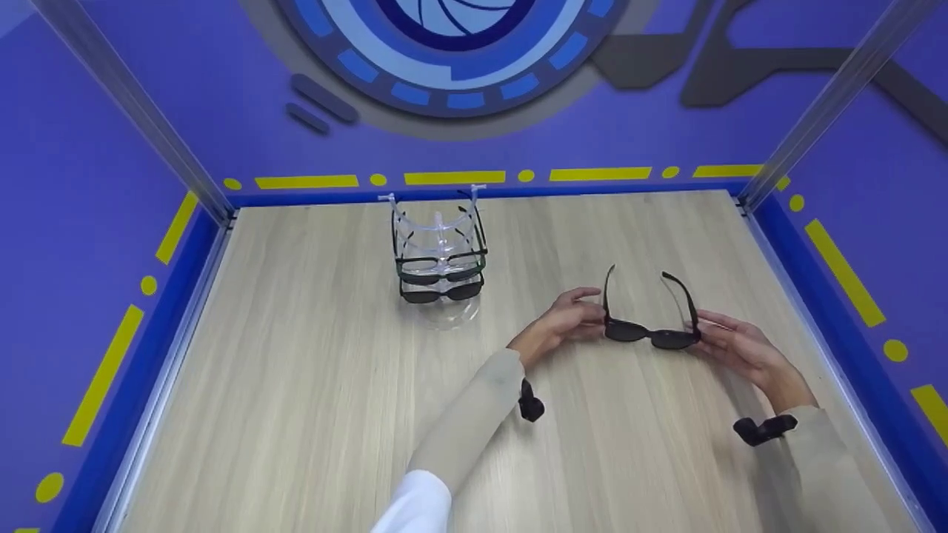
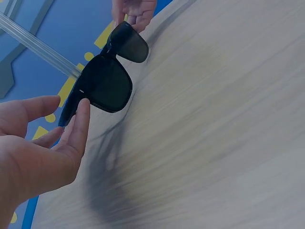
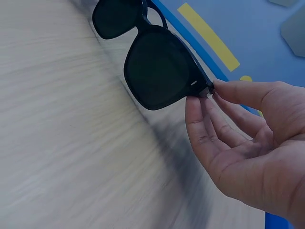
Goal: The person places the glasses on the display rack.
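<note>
A pair of black sunglasses (image 1: 649, 334) with dark lenses and unfolded temples is held between two hands on the right, lenses facing the person. My left hand (image 1: 566, 323) holds the left hinge corner. In the left wrist view one fingertip lies against the lens edge, while the uppermost digit stands apart from the frame. My right hand (image 1: 744, 348) pinches the opposite hinge corner. Its fingertips (image 3: 194, 106) meet the front of the frame, seen in the right wrist view. Shadows on the wood suggest that the sunglasses are lifted off it.
A clear display stand (image 1: 441, 222) at the back centre-left carries black-framed glasses (image 1: 463, 259) above dark sunglasses (image 1: 442, 294). Wood-grain table (image 1: 311, 355) surrounds it. Blue-purple panels (image 1: 244, 148) and metal edging (image 1: 170, 363) enclose the area. Black wrist cameras (image 1: 530, 403) sit on both sleeves.
</note>
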`<state>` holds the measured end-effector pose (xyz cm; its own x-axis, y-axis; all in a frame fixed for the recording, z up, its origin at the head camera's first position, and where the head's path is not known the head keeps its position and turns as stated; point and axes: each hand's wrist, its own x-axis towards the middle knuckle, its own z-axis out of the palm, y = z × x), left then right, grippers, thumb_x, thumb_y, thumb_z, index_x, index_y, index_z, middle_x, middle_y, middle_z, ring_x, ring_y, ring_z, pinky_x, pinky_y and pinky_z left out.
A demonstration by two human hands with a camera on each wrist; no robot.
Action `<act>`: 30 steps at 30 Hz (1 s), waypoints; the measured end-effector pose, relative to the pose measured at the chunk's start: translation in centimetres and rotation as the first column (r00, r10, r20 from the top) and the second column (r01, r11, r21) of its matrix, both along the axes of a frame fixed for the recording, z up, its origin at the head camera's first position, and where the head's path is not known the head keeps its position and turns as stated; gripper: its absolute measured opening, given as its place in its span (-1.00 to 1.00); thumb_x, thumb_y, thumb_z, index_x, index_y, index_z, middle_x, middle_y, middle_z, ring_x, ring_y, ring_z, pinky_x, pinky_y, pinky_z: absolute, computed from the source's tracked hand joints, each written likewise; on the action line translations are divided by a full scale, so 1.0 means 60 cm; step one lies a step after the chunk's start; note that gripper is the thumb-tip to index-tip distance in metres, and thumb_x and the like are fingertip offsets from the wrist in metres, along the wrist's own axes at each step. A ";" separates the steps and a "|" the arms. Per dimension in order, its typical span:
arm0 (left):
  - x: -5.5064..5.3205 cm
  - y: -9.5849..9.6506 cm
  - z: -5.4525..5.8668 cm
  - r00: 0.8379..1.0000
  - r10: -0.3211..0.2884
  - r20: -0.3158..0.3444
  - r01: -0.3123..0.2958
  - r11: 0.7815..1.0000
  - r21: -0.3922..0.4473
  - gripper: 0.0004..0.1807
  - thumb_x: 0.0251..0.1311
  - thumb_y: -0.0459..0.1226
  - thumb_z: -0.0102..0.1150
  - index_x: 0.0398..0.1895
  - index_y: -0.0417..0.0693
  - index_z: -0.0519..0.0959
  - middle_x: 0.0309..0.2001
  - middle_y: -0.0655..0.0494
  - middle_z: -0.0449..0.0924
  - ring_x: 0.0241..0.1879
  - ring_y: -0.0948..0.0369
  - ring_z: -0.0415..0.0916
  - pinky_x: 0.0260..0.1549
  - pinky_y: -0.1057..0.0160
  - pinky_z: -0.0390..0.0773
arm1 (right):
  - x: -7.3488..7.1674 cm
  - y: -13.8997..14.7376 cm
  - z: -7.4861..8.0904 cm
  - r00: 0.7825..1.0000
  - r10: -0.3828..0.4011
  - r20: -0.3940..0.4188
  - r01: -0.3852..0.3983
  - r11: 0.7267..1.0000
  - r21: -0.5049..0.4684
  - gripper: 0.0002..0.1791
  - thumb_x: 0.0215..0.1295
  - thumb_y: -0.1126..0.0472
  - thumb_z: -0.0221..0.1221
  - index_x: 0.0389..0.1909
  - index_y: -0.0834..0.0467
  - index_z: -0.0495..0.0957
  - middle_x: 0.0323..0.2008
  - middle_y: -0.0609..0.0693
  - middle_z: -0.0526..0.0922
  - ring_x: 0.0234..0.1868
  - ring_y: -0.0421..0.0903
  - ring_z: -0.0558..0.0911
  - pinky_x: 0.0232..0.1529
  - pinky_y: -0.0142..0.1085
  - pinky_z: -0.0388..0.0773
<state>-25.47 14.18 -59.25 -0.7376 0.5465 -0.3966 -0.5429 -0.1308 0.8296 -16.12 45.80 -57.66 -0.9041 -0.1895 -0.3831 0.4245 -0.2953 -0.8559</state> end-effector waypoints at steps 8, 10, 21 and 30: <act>0.007 -0.012 0.007 1.000 -0.014 0.009 0.014 1.000 0.027 -0.39 0.31 -0.52 0.17 0.43 -0.21 0.36 -0.22 0.08 0.62 -0.27 0.23 0.68 0.27 -0.08 0.56 | 0.014 -0.008 0.011 0.999 0.042 -0.017 -0.043 0.998 -0.049 -0.59 0.57 0.45 -0.07 0.17 0.03 0.60 0.02 0.00 0.78 0.07 -0.18 0.74 0.14 -0.29 0.67; 0.007 -0.017 0.009 1.000 -0.021 -0.001 0.021 0.999 0.023 -0.41 0.30 -0.52 0.17 0.41 -0.19 0.39 -0.23 0.08 0.62 -0.27 0.22 0.68 0.27 -0.08 0.56 | 0.015 -0.010 0.013 0.999 0.051 -0.015 -0.052 0.996 -0.075 -0.57 0.57 0.46 -0.10 0.16 0.02 0.61 0.02 -0.01 0.79 0.08 -0.17 0.74 0.14 -0.31 0.67; 0.008 -0.052 0.029 0.999 -0.043 -0.001 0.043 0.997 0.064 -0.35 0.24 -0.56 0.24 0.40 -0.09 0.41 -0.20 0.05 0.62 -0.29 0.19 0.68 0.30 -0.14 0.51 | 0.014 -0.030 0.030 0.996 0.073 -0.049 -0.081 0.976 -0.204 -0.51 0.57 0.51 -0.19 0.22 0.11 0.60 0.06 0.08 0.77 0.14 -0.11 0.73 0.15 -0.32 0.66; 0.020 -0.076 0.048 0.998 -0.067 -0.007 0.068 0.991 0.119 -0.29 0.23 -0.60 0.22 0.47 -0.15 0.35 -0.17 0.04 0.60 -0.24 0.18 0.67 0.10 0.07 0.70 | 0.019 -0.041 0.050 0.991 0.103 -0.088 -0.120 0.966 -0.229 -0.49 0.58 0.52 -0.22 0.26 0.12 0.57 0.10 0.08 0.75 0.15 -0.11 0.72 0.18 -0.32 0.64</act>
<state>-24.29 9.63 -56.36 -0.6986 0.6384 -0.3232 -0.5512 -0.1922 0.8119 -14.97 43.37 -54.68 -0.8966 -0.3666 -0.2483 0.4033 -0.4446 -0.7998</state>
